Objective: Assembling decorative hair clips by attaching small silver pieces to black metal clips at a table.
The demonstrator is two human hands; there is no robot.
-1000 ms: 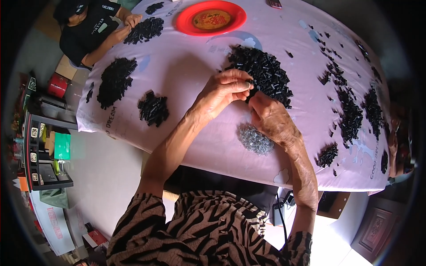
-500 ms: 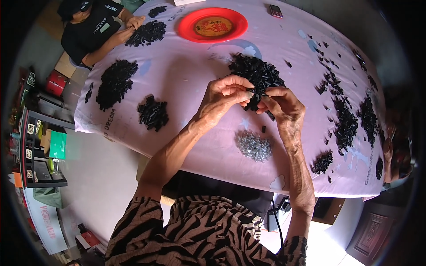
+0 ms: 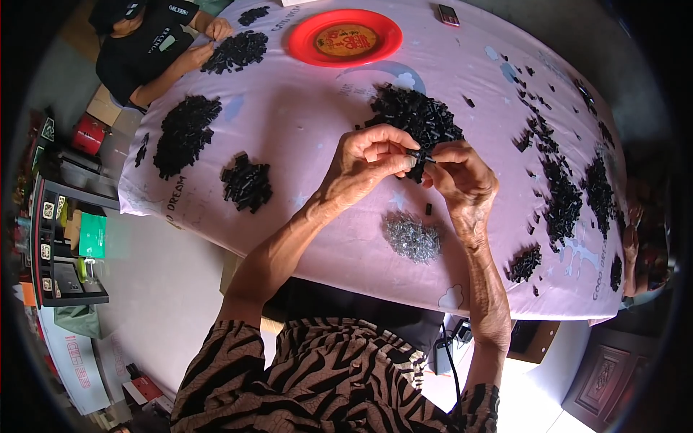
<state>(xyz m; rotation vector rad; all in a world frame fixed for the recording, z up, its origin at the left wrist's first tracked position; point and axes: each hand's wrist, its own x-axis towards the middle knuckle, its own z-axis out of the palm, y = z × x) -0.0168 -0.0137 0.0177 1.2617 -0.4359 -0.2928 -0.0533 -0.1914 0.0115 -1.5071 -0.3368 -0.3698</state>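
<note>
Both my hands meet over the near edge of a large heap of small black plastic pieces [image 3: 415, 112]. Between the thumb and fingers of my left hand [image 3: 375, 153] is pinched a small black plastic piece [image 3: 416, 154]. My right hand [image 3: 462, 173] is closed in a pinch right beside it, its fingertips almost meeting the left ones; what they hold is too small to make out. Nearer to me lies a pile of small clear pieces [image 3: 413, 238], with a single black piece [image 3: 429, 209] just beyond it.
More black piles lie at left [image 3: 186, 137] and right [image 3: 563, 198] on the pink tablecloth [image 3: 317, 245]. A red plate [image 3: 299, 47] and a phone [image 3: 448, 14] are at the far side. A person [image 3: 155, 58] works at a pile far left; another person's arm [image 3: 632, 249] shows at right.
My hands have come slightly closer together, the left fingertips shifting a little to the right with the black piece. The far-left person's hands have moved slightly apart.
</note>
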